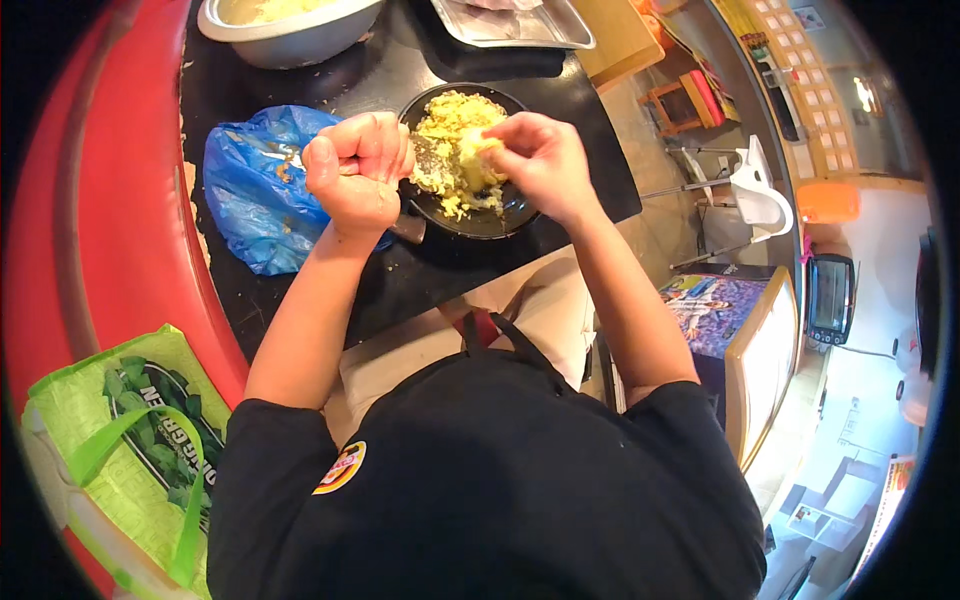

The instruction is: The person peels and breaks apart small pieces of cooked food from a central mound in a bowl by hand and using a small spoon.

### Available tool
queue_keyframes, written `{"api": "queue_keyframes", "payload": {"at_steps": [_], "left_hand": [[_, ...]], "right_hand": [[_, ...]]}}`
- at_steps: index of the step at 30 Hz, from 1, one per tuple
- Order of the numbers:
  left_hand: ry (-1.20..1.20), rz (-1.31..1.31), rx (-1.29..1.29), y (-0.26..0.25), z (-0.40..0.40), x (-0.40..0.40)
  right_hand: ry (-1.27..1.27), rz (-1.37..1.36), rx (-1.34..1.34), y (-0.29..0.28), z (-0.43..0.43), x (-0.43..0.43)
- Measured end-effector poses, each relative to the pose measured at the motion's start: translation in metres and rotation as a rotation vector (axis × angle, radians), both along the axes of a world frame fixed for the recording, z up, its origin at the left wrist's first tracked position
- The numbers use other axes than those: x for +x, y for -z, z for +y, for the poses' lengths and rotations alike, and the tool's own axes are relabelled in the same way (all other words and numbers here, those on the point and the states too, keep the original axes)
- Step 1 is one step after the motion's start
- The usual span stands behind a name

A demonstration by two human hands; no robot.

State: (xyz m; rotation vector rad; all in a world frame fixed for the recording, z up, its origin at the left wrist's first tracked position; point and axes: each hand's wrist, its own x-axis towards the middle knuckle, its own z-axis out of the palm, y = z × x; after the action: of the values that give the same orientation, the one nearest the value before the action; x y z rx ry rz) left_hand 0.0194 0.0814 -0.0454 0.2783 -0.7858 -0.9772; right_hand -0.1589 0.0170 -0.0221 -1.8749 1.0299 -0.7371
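A black bowl [517, 214] stands on the black table and holds a heap of yellow, crumbly food [461, 116]. My right hand [544, 161] is over the bowl's right side, thumb and fingers pinched on a pale yellow piece of the food [480, 154]. At the bowl's left rim is my left hand [360, 169], with its fingers curled; whether anything is inside them cannot be told. Part of a dark, flat-ended object [409, 228] shows just below that hand, beside the bowl. A crumpled blue plastic bag [255, 195] with brown scraps on it lies left of and behind my left hand.
A large pale basin [292, 45] with yellow food stands at the table's far left, and a metal tray [517, 37] at its far right. A red padded seat [135, 180] borders the table's left edge. On it lies a green shopping bag [135, 435].
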Motion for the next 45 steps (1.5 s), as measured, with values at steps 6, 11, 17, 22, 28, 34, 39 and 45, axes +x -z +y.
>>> {"api": "queue_keyframes", "payload": {"at_steps": [6, 11, 17, 22, 28, 34, 39, 45], "left_hand": [[0.021, 0.007, -0.007, -0.001, 0.001, 0.0], [0.073, -0.022, -0.037, 0.0, 0.001, 0.004], [0.023, 0.028, -0.017, 0.002, 0.001, 0.001], [0.053, -0.001, -0.033, 0.002, 0.002, 0.001], [-0.02, -0.036, -0.016, -0.002, 0.003, -0.004], [0.035, -0.085, -0.027, 0.002, 0.002, 0.0], [0.089, -0.073, -0.019, 0.002, 0.006, 0.002], [0.124, -0.002, -0.029, 0.004, 0.003, 0.005]], "right_hand": [[0.198, -0.169, 0.338, 0.0, 0.009, 0.013], [0.097, 0.271, -0.013, 0.004, 0.012, 0.007], [0.048, 0.326, -0.021, -0.008, 0.024, 0.011], [0.113, 0.269, -0.014, -0.014, 0.031, 0.023], [0.081, 0.507, -0.189, -0.017, 0.02, 0.022], [0.041, 0.603, -0.233, -0.016, 0.013, 0.023], [-0.005, 0.497, -0.459, -0.009, 0.024, 0.028], [-0.12, 0.523, -0.315, -0.022, 0.023, 0.031]]}}
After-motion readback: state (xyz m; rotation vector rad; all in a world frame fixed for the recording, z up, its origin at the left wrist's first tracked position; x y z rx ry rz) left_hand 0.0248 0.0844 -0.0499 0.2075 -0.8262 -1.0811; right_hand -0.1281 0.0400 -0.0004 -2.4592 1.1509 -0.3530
